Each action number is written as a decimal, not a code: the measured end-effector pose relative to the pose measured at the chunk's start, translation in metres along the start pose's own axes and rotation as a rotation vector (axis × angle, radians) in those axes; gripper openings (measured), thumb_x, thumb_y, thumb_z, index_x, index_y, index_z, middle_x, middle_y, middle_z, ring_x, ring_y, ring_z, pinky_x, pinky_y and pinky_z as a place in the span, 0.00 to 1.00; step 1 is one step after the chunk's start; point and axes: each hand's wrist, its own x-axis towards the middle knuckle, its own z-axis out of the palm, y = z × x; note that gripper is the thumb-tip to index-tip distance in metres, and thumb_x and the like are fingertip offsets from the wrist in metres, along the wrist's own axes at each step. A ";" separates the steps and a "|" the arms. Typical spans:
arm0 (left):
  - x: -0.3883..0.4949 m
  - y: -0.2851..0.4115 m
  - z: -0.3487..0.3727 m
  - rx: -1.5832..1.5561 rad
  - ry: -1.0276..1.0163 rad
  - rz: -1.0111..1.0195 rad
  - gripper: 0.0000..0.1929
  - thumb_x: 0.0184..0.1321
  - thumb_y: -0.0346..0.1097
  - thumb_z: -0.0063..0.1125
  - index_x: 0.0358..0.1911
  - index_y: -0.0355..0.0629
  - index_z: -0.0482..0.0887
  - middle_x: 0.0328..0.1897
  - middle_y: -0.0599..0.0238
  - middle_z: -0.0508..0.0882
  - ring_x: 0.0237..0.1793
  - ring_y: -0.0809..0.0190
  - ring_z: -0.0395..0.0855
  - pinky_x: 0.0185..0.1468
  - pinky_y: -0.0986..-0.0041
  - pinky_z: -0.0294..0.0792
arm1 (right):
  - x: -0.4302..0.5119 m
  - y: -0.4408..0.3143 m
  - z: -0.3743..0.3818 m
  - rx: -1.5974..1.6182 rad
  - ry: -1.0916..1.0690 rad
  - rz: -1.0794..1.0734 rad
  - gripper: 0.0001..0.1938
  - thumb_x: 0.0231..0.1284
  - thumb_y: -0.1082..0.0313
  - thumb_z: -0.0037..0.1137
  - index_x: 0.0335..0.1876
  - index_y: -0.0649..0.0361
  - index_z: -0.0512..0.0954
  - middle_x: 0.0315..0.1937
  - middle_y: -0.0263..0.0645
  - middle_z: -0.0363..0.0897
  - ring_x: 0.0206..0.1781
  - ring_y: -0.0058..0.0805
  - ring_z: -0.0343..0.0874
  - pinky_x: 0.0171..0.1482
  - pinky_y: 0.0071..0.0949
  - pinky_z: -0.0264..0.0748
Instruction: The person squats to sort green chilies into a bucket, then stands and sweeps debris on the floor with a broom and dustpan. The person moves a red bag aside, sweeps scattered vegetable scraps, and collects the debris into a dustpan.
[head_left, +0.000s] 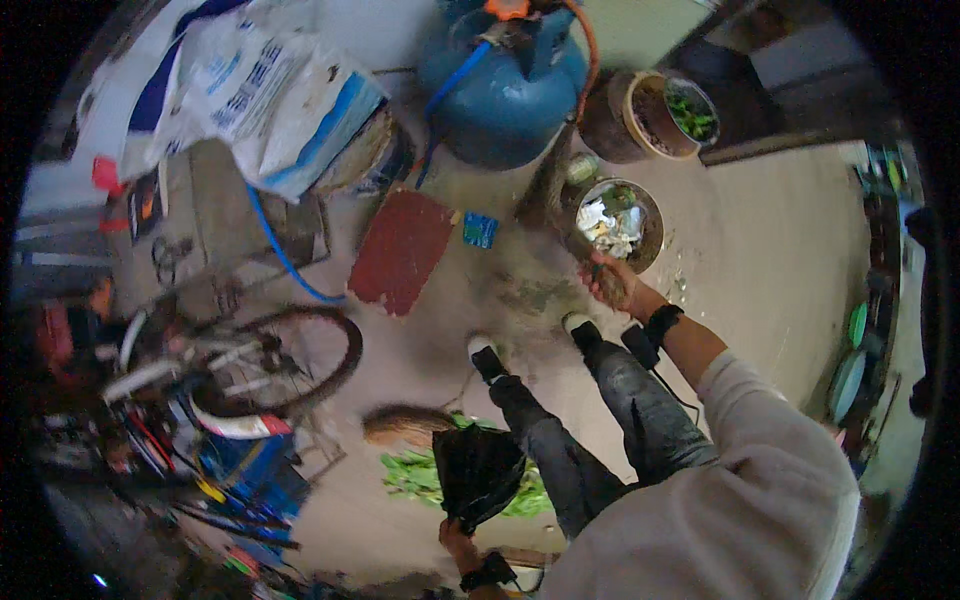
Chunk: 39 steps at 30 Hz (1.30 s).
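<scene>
My right hand (615, 285) is closed around the narrow end of what looks like a brown broom (546, 187), blurred. The broom's wide end spreads over the floor beside a round bin (654, 236) holding white scraps and some green waste. My left hand (456, 541), low in the view, grips the lower end of a black plastic bag (478, 469). That bag hangs over leafy green vegetables (409, 480) on the floor. Next to the leaves lies a brown, rounded object (409, 426), too blurred to name.
A blue gas cylinder (502, 105) stands at the top, with a lidded-looking pot (611, 124) to its right. On the floor lie a red-brown board (401, 251) and a blue packet (480, 229). Sacks (262, 97), a cardboard box (214, 210) and a bicycle wheel (349, 367) crowd the left.
</scene>
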 end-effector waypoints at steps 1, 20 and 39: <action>0.025 0.017 -0.001 0.004 0.016 0.009 0.06 0.52 0.29 0.51 0.32 0.37 0.79 0.19 0.65 0.74 0.16 0.66 0.64 0.18 0.72 0.54 | -0.005 0.017 0.001 0.013 0.137 0.029 0.14 0.58 0.52 0.49 0.34 0.56 0.71 0.23 0.32 0.74 0.22 0.20 0.75 0.21 0.18 0.73; 0.052 0.274 0.041 0.212 -0.548 0.430 0.08 0.49 0.29 0.53 0.35 0.41 0.78 0.24 0.67 0.77 0.19 0.68 0.71 0.18 0.76 0.60 | -0.007 -0.030 0.000 -0.212 0.287 -0.194 0.16 0.54 0.53 0.53 0.32 0.61 0.70 0.20 0.37 0.71 0.17 0.30 0.73 0.21 0.28 0.74; -0.040 0.296 0.110 0.395 -0.478 0.486 0.05 0.54 0.28 0.51 0.34 0.37 0.77 0.19 0.68 0.74 0.14 0.70 0.67 0.15 0.79 0.56 | -0.171 0.062 -0.014 -0.132 0.007 0.261 0.15 0.57 0.53 0.51 0.35 0.57 0.69 0.19 0.35 0.72 0.14 0.25 0.72 0.14 0.26 0.69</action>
